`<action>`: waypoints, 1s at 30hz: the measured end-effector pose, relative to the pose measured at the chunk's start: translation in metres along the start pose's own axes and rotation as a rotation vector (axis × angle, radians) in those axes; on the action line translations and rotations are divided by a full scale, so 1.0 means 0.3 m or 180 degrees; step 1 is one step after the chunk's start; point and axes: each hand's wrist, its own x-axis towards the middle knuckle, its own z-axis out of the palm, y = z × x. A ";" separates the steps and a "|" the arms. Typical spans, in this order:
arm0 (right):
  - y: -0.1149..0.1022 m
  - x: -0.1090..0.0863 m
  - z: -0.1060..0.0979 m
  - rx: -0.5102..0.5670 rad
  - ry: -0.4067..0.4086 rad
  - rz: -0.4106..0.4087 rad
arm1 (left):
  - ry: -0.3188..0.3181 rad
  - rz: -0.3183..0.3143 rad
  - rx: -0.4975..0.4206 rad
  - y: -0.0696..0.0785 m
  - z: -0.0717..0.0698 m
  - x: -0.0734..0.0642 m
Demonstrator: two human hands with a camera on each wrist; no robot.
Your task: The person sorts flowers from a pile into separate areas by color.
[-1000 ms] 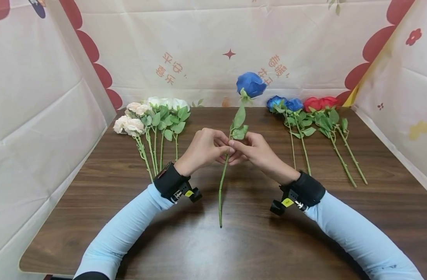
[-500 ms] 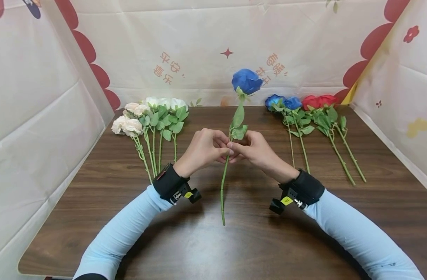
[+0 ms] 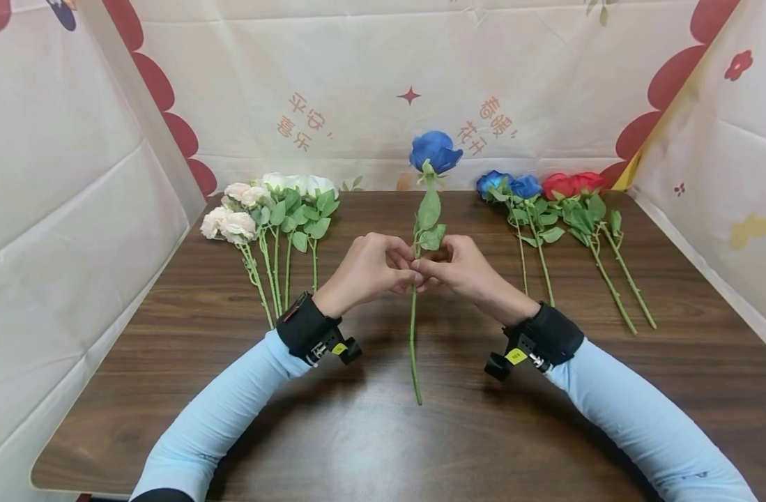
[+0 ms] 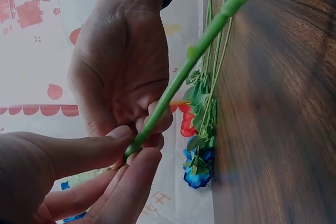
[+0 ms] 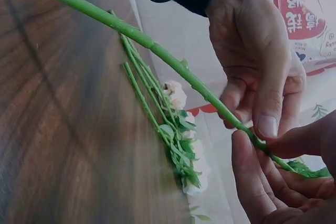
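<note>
The rose [image 3: 435, 152] above the fingers [image 5: 248, 169] looks matt and cloth-like, softly creased; the leaves [image 3: 429, 208] just over them appear thin, matt and fabric-like. The stem [image 4: 210, 35] below the fingers resembles smooth plastic, slightly shiny, knobbly in places. White roses [image 3: 299, 184], beyond and left of the fingers, and red roses [image 3: 573, 183], beyond and right, show a similar cloth-like finish. The table [image 3: 370, 439] beneath the fingers displays wood grain under a smooth, semi-gloss surface. The sheet [image 3: 295, 52] behind the fingers is creased and matt; cloth or plastic cannot be told. Nearer than the fingers, the sleeves [image 3: 640, 411] are smooth, matt cloth; the bands [image 3: 553, 338], matt black textile with shiny metal fittings [image 3: 318, 352].
</note>
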 end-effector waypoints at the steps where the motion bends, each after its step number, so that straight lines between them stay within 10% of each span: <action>1: -0.001 0.000 -0.006 -0.0001 -0.0006 0.0027 | -0.0019 -0.0021 -0.0028 -0.001 0.000 0.000; 30: 0.061 -0.008 -0.463 -0.1558 0.1089 0.0574 | -0.0122 -0.0221 -0.0180 -0.012 0.014 -0.009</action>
